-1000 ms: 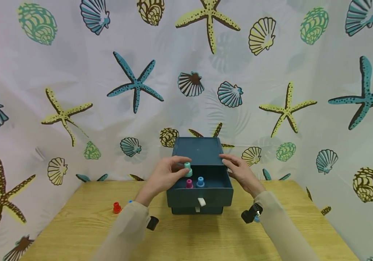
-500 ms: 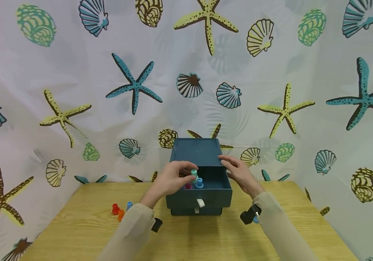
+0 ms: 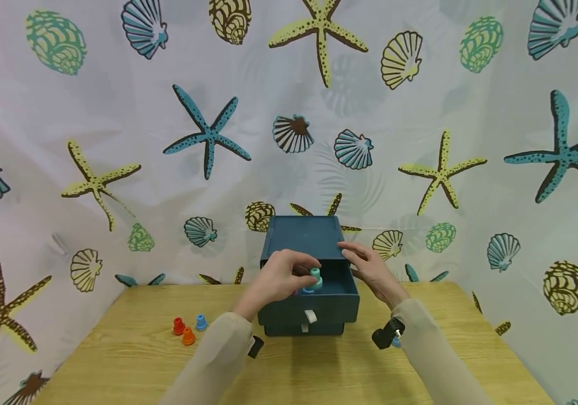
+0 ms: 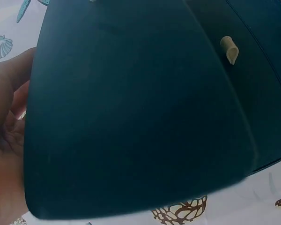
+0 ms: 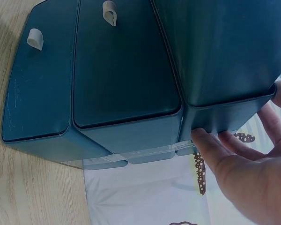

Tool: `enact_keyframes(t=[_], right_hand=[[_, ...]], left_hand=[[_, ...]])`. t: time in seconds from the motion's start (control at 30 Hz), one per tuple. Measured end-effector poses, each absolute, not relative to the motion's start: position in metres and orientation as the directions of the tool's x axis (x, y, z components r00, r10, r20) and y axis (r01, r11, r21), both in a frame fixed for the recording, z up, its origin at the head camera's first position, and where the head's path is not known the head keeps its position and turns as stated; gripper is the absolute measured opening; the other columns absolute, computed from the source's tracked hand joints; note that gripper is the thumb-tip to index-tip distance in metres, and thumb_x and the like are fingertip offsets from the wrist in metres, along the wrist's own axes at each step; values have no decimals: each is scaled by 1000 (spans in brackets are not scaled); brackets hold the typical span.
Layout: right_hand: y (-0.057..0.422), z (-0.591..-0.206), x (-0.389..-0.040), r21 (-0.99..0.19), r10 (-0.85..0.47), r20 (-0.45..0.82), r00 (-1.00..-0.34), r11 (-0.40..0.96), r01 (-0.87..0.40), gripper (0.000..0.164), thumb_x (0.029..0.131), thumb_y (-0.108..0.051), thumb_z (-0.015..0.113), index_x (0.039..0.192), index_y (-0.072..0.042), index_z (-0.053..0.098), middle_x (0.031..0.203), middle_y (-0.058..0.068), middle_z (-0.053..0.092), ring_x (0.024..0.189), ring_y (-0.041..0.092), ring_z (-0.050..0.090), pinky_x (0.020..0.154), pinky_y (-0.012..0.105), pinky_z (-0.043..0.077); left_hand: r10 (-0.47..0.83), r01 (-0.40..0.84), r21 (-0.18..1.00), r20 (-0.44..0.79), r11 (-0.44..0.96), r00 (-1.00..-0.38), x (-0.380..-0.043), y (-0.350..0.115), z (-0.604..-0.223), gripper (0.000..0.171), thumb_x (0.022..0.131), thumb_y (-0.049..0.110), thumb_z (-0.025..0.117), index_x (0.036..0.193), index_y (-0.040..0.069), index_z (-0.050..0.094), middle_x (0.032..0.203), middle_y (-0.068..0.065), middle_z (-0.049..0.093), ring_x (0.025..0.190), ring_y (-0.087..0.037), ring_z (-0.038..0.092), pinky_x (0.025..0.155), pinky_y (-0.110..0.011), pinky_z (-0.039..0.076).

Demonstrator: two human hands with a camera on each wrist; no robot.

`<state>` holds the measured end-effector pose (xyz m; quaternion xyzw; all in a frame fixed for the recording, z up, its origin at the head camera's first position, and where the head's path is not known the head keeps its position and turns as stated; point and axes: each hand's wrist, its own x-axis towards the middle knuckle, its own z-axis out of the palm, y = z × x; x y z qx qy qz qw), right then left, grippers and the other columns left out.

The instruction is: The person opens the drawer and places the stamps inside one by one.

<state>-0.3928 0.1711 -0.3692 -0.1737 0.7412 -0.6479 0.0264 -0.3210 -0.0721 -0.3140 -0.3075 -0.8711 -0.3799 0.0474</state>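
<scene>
My left hand [image 3: 284,277] pinches a small mint-green cone-shaped piece [image 3: 315,274] with a wider base, over the pulled-out top drawer [image 3: 308,308] of a dark blue cabinet [image 3: 304,236]. Below it in the drawer, a blue cone-shaped piece [image 3: 308,291] and a magenta one are mostly hidden. In the left wrist view, the drawer front [image 4: 131,117] hides the piece and part of the left hand [image 4: 7,131]. My right hand [image 3: 370,271] rests its fingers against the cabinet's right side, near the top edge. The right wrist view shows these fingertips [image 5: 199,133] touching the side wall.
A red cone-shaped piece [image 3: 179,325], an orange one [image 3: 188,336] and a blue one [image 3: 201,322] stand on the wooden table [image 3: 132,360] at left. Another blue thing [image 3: 396,341] is partly hidden by the right wrist camera. A patterned curtain [image 3: 269,185] hangs behind.
My left hand has moved right and slightly downward with the mint-green piece, from the drawer's left side to over the blue piece. The right hand has stayed at the cabinet's side.
</scene>
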Motion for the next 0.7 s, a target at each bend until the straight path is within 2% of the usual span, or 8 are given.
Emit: enact_keyframes(t=[0.2,0.4,0.7], right_hand=[[171,-369,-392,-968,-294,193,-936,95,-230,46,103,-33,51,145,-13,49,160,10,28,149,33,23,116,56,29],[171,-371,-391,-969,-311,192,-931,91,-230,48,103,-33,51,146,-12,47,160,11,27,149,33,22,116,57,28],[171,-369,-392,-969,-298,196,-934,89,-231,47,103,-33,51,145,-12,48,160,10,28,149,33,22,116,56,28]], left_hand=[[515,596,556,316,580,-797,-324,-63,-316,29,90,11,71,119,8,71,105,-5,73,90,-15,69,77,-31,57],[525,589,505,282,631,-803,-324,-55,-318,28,91,12,71,118,10,71,105,-3,73,91,-15,69,79,-32,57],[509,560,506,251,656,-823,-333,-43,-316,29,91,13,71,119,10,71,106,-2,74,94,-15,69,82,-33,57]])
